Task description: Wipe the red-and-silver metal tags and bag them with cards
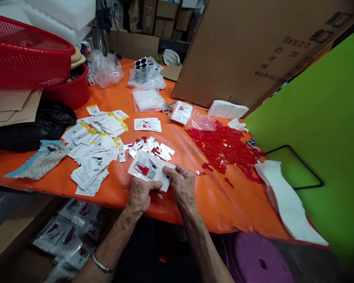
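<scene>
Both my hands hold a clear plastic packet [149, 167] with a printed white card and a red piece inside, just above the table's near edge. My left hand [141, 192] grips its lower edge, thumb on top. At the packet's right end, my right hand [183, 182] pinches it between thumb and fingers. Right behind the packet lies a loose heap of small white tags and red pieces [150, 147]. Farther back is a short stack of printed cards [148, 124]. Left of my hands, printed paper slips [97, 151] are spread in a wide pile.
Many red plastic pieces [224, 147] cover the table's right side. White paper strips [286, 200] hang near the right edge. A large cardboard sheet [238, 51] and a green panel [318, 118] stand beyond. Red baskets [29, 55] are at left; filled packets [73, 224] lie below the table.
</scene>
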A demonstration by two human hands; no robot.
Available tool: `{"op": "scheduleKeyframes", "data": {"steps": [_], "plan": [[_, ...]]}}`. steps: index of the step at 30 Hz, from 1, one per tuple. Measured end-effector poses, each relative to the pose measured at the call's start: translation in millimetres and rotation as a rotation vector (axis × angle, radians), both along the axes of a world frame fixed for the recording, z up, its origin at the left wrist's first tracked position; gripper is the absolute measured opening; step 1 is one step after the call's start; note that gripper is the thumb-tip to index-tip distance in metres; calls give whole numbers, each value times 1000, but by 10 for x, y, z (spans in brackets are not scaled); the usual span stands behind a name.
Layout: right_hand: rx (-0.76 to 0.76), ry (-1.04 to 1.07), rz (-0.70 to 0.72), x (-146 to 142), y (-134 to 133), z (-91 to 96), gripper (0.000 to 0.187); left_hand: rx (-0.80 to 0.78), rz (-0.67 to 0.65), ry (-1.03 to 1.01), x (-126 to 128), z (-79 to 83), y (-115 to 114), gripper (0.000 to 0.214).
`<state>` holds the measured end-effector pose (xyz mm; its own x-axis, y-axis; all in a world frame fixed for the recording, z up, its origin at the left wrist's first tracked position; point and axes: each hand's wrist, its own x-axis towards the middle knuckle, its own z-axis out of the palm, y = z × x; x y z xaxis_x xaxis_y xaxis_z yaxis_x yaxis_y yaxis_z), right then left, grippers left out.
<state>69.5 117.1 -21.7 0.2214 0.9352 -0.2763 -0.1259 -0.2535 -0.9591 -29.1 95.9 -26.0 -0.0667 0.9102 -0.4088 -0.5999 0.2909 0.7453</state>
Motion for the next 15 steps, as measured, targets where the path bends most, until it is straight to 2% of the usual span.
{"op": "scheduleKeyframes", "data": {"steps": [5, 8, 11, 15], "plan": [[118, -317, -24, -82, 182, -98, 22, 47, 118, 57, 71, -88, 154, 29], [220, -519, -11, -138, 406, -82, 24, 147, 112, 103, 62, -140, 262, 24], [305, -706, 8, -177, 775, -9, 25, 165, 21, 28, 25, -139, 323, 23], [374, -936, 46, -244, 1472, 78, 19, 123, 2, -159, -25, -85, 352, 39]]}}
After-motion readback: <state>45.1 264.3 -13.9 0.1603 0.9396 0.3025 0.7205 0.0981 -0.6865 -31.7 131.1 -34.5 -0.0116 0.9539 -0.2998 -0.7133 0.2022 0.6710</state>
